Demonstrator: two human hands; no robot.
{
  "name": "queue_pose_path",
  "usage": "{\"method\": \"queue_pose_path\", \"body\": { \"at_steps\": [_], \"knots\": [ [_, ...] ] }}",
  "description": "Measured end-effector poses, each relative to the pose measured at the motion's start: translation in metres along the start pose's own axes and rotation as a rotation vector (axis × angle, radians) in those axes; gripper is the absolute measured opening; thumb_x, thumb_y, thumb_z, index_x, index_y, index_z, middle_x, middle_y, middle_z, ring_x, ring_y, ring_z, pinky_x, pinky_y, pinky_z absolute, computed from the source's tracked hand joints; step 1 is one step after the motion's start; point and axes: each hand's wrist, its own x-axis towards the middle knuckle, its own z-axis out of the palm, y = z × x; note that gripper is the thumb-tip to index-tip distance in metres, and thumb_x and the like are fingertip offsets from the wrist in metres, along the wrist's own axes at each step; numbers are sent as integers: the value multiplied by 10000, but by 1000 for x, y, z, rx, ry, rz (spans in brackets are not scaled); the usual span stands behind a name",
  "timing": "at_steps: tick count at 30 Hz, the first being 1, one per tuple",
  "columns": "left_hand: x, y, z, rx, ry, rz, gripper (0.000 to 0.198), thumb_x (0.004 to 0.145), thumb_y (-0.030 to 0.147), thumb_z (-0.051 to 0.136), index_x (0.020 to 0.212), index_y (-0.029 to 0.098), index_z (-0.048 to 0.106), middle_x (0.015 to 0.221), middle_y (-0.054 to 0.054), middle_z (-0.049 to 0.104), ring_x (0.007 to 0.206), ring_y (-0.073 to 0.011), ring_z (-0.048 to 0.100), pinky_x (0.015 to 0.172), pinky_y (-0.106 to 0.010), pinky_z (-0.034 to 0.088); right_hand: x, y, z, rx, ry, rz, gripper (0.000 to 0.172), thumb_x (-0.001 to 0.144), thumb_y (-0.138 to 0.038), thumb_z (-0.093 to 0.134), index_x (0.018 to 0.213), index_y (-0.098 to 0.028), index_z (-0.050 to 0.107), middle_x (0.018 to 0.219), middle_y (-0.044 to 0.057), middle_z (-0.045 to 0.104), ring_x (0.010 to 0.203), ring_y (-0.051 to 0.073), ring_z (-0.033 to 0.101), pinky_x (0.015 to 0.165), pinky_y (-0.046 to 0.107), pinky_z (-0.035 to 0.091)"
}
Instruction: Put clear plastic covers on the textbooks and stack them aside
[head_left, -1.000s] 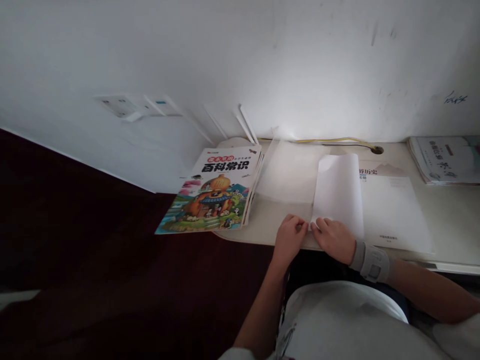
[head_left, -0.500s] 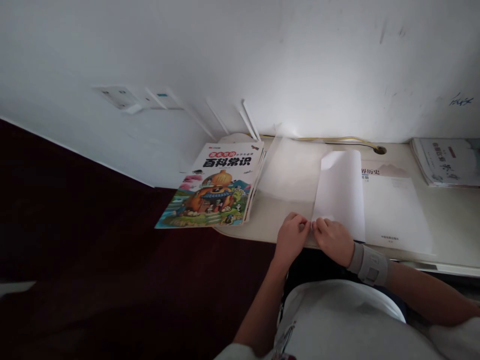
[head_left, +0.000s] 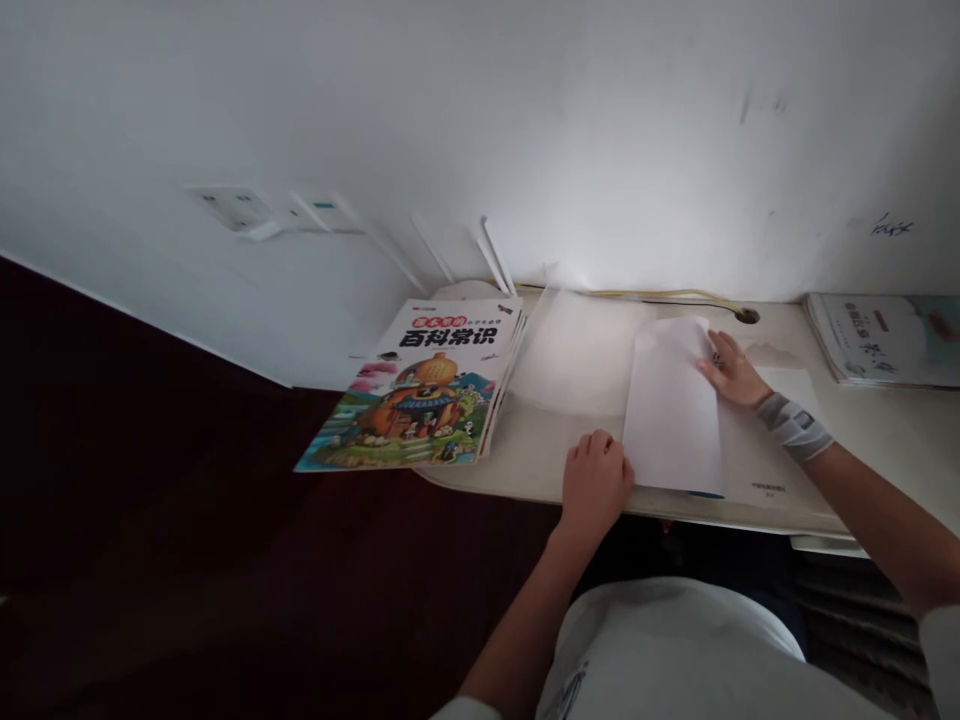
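A book lies open on the desk, its white cover leaf (head_left: 670, 425) on the left and its printed title page (head_left: 776, 455) on the right. A clear plastic sheet (head_left: 570, 350) spreads to the left of the white leaf. My left hand (head_left: 600, 475) rests by the leaf's lower left corner, fingers curled; whatever they hold is hidden. At the leaf's upper right edge, my right hand (head_left: 736, 372) touches the book with thumb and fingers apart. A grey band wraps my right wrist.
A stack of books with a colourful cover (head_left: 427, 390) overhangs the desk's (head_left: 487, 480) left end. More books (head_left: 885, 340) lie at the far right. A yellow cable (head_left: 667, 294) runs along the wall to a round hole (head_left: 745, 315).
My right hand has left the lower corner beside my left hand and moved up and right to the book's inner edge. The white leaf lies flatter. My left hand stays near the corner.
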Motion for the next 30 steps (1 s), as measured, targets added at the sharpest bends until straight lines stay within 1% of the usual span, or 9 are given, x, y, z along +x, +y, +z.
{"method": "queue_pose_path", "body": {
  "at_steps": [3, 7, 9, 12, 15, 19, 24, 27, 30],
  "knots": [
    [0, -2, -3, 22, 33, -17, 75, 761, 143, 522, 726, 172, 582, 860, -83, 571, 844, -230, 516, 728, -380, 433, 9, 11, 23, 86, -43, -54, 773, 829, -653, 302, 1415, -149, 269, 1450, 156, 300, 1361, 255, 217, 1080, 476, 238],
    [-6, -4, -11, 15, 79, -23, 82, 800, 177, 518, 782, 170, 598, 921, -92, 601, 904, -239, 540, 776, -391, 440, -1, -2, 38, 42, 6, -65, 739, 836, -607, 355, 1403, -136, 295, 1465, 166, 269, 1368, 253, 200, 1081, 459, 244],
    [-11, 0, -11, -41, 114, 81, 198, 838, 311, 516, 936, 162, 602, 1065, -125, 596, 1028, -264, 525, 864, -424, 425, -4, -4, 39, -1, 45, -14, 746, 817, -597, 405, 1390, -127, 317, 1459, 180, 274, 1360, 280, 216, 1068, 479, 263],
    [-19, 12, -4, -85, 140, 390, 476, 844, 479, 475, 1196, 160, 505, 1290, -151, 500, 1243, -285, 403, 1013, -458, 331, -4, 1, 40, -20, 68, -3, 709, 807, -577, 433, 1368, -150, 355, 1440, 167, 315, 1349, 283, 245, 1057, 493, 280],
    [-20, 22, 11, -24, 138, 552, 397, 895, 309, 417, 1262, 163, 460, 1367, -126, 450, 1311, -257, 337, 1074, -440, 265, 5, 9, 41, 17, 87, 5, 690, 790, -591, 446, 1312, -141, 425, 1381, 175, 399, 1324, 276, 296, 1048, 475, 302],
    [-17, 26, 28, 27, 151, 566, 387, 898, 153, 349, 1268, 117, 457, 1360, -154, 456, 1308, -240, 349, 1078, -423, 282, 41, 18, 40, 83, 121, 122, 706, 756, -587, 481, 1243, -75, 477, 1293, 217, 475, 1228, 278, 415, 1016, 440, 340],
    [-22, 32, 39, 17, 106, 550, 422, 901, 167, 346, 1311, 82, 407, 1383, -172, 416, 1322, -220, 319, 1071, -375, 311, 86, 24, 38, 124, 79, 278, 536, 792, -502, 430, 1099, -90, 581, 1104, 167, 616, 1006, 232, 565, 891, 387, 427],
    [-26, 33, 41, 17, 85, 523, 422, 902, 194, 348, 1303, 78, 418, 1369, -167, 435, 1317, -214, 327, 1066, -368, 323, 89, 24, 39, 97, 46, 273, 416, 737, -465, 504, 919, -121, 652, 910, 120, 666, 842, 221, 591, 811, 384, 445],
    [-27, 27, 38, 30, 118, 443, 406, 887, 138, 346, 1275, 84, 450, 1335, -160, 478, 1310, -225, 338, 1071, -420, 317, 84, 23, 40, 70, 37, 272, 366, 698, -428, 545, 893, -140, 660, 855, 94, 664, 788, 211, 573, 769, 374, 444]
  ]
}}
